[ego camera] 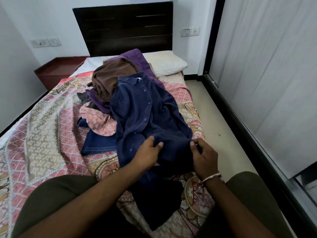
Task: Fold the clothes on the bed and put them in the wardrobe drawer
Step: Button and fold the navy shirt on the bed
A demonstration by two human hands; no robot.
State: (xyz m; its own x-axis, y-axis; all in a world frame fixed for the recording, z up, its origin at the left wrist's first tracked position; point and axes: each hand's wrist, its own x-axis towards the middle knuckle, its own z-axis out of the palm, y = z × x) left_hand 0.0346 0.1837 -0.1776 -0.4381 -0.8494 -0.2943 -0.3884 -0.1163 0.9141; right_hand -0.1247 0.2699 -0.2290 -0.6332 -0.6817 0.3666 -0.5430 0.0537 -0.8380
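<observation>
A navy button-up shirt (145, 110) lies spread down the middle of the bed (42, 131), collar towards the headboard. My left hand (149, 152) grips a fold of its lower part, thumb on top. My right hand (204, 157), with a bangle on the wrist, pinches the shirt's right edge. Behind the shirt is a heap of clothes: a brown garment (111, 74), a purple one (137, 57), a pink printed one (99, 121) and dark blue jeans (97, 143). The wardrobe (267, 74) stands to the right, its drawer not in view.
A white pillow (164, 63) lies below the dark headboard (125, 26). A reddish bedside cabinet (58, 71) stands at the left. A strip of beige floor (221, 121) runs between bed and wardrobe. My knees in olive trousers (56, 200) rest on the bed.
</observation>
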